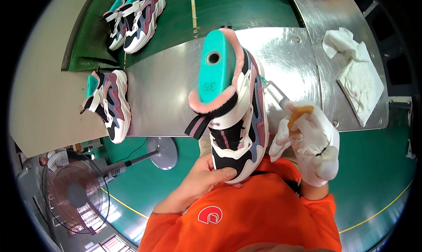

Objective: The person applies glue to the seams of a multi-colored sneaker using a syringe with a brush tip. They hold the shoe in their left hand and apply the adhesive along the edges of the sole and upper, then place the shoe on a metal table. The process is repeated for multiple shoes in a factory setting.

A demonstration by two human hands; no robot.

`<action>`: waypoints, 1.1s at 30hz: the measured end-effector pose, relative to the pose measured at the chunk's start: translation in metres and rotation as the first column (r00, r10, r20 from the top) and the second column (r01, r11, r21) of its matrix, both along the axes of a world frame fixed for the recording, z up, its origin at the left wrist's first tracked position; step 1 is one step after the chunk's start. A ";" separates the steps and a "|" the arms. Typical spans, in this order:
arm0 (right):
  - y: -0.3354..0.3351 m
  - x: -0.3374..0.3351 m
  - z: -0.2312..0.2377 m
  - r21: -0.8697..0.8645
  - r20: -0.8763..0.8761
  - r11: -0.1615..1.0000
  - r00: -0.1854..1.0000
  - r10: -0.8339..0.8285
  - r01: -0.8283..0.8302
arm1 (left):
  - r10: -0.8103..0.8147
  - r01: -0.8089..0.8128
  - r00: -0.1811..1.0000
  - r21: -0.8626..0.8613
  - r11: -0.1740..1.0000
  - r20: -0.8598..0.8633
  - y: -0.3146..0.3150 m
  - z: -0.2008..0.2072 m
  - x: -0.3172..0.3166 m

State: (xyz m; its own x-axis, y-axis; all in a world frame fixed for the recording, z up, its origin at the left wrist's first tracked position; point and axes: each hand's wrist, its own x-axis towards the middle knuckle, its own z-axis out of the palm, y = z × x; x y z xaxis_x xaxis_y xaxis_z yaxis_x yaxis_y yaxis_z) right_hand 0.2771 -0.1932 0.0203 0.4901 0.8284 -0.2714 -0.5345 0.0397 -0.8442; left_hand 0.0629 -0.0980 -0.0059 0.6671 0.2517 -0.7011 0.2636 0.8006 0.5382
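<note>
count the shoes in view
4 clear ones: the held shoe, toe in the left hand; a lone shoe at the metal table's left end; two paired shoes on the green surface. More may be cut off at the top edge.

It's bright in here, and the metal tabletop [162, 83] throws the light back hardest, a whitish glare spreading to the right of the shoe [237, 113] over the brushed surface. Pale streaks gleam on the green floor [140, 184] at lower left, close to bright panes [116, 244] beyond the fan [77, 195]. The shoe looks crisp, its colours clear, while the fan and the surroundings behind it go softer. Straight edges bow strongly toward the rim, where everything drops into black
</note>
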 end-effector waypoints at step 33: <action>-0.046 0.032 -0.043 0.103 0.505 0.953 0.810 -0.298 0.286 | 0.071 -0.374 0.925 0.861 0.344 0.373 0.132 0.026 0.037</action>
State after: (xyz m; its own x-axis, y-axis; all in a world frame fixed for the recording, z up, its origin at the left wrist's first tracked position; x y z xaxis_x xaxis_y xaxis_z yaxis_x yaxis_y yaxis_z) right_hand 0.3091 -0.2395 -0.0228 0.7731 0.6264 0.0998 0.0099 0.1453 -0.9893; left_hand 0.0997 0.0340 0.0199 0.5700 0.7906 0.2238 -0.0912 -0.2098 0.9735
